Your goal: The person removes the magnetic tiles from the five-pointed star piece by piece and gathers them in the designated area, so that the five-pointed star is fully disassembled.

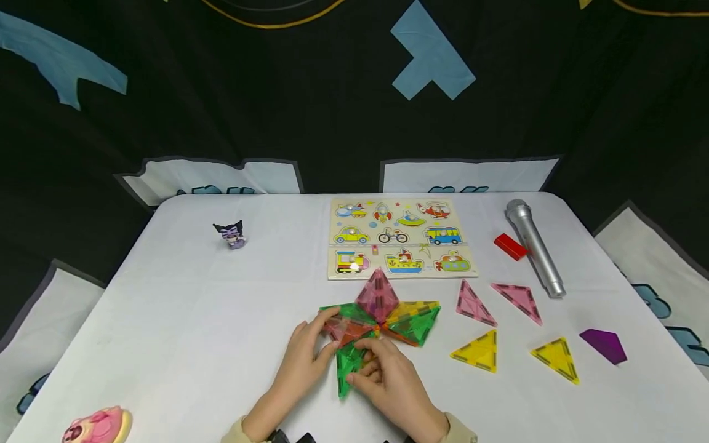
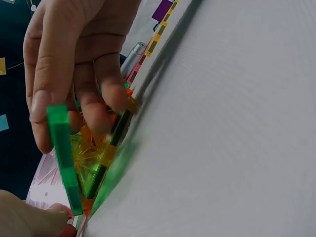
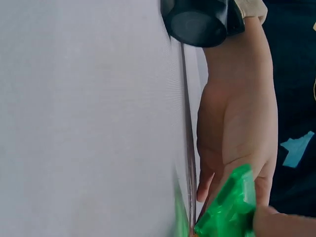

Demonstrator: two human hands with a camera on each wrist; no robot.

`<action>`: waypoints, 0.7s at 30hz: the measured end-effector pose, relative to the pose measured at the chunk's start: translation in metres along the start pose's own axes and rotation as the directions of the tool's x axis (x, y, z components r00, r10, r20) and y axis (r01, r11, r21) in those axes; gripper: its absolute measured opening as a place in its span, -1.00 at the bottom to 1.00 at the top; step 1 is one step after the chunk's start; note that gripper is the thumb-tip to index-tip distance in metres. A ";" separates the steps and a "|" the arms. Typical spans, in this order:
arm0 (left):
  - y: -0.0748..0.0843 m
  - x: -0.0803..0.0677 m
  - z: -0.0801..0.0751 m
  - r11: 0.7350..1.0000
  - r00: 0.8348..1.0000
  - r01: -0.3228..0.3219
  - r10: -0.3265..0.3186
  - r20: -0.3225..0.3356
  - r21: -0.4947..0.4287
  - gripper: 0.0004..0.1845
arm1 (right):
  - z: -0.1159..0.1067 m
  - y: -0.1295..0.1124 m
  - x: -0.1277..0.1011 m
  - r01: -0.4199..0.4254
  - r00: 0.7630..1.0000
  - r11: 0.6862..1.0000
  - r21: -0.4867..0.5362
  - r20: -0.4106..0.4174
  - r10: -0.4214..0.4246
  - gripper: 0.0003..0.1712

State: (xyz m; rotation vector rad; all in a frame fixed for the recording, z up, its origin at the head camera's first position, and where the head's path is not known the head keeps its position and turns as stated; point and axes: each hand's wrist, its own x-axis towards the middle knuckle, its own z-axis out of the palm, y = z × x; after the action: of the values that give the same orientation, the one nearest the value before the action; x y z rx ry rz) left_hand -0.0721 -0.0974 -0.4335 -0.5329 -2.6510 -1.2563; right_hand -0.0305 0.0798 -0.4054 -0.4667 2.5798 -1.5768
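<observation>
A star-like build of translucent magnetic tiles (image 1: pixel 378 298) lies on the table, with pink, green, yellow and orange pieces meeting at its middle. My left hand (image 1: pixel 303 352) holds its left side, thumb and index finger around a reddish-pink tile (image 1: pixel 338 328). With thumb and index finger my right hand (image 1: pixel 392 384) pinches a green triangular tile (image 1: pixel 347 368) at the near side of the build. In the left wrist view this green tile (image 2: pixel 64 160) stands edge-on under the right thumb. The right wrist view shows the left hand (image 3: pixel 242 123) behind the green tile (image 3: pixel 232 205).
Loose pink tiles (image 1: pixel 474 303), yellow tiles (image 1: pixel 480 351) and a purple tile (image 1: pixel 605 345) lie to the right. Farther back are a vehicle puzzle board (image 1: pixel 401 240), a silver microphone (image 1: pixel 536 249) and a red block (image 1: pixel 510 247). Two small figures, dark (image 1: pixel 232 235) and pink (image 1: pixel 96 426), are at left.
</observation>
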 end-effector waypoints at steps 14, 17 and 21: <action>0.001 0.001 -0.001 1.000 1.000 -0.002 0.001 -0.026 -0.029 -0.39 | 0.005 0.000 -0.003 -0.017 0.997 0.995 0.100 -0.067 0.024 -0.69; 0.001 0.001 -0.001 1.000 1.000 -0.001 0.000 -0.030 -0.020 -0.39 | 0.006 0.001 -0.003 0.018 0.996 0.996 0.085 -0.087 -0.011 -0.83; 0.001 0.001 -0.001 1.000 1.000 -0.003 0.002 -0.031 -0.015 -0.39 | 0.009 0.005 -0.003 0.095 0.988 0.994 0.044 -0.125 -0.089 -0.81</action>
State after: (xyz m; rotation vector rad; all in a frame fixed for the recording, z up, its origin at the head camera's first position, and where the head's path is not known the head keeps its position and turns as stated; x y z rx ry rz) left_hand -0.0731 -0.0970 -0.4321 -0.5150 -2.6171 -1.2743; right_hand -0.0271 0.0754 -0.4141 -0.5073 2.6357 -1.7486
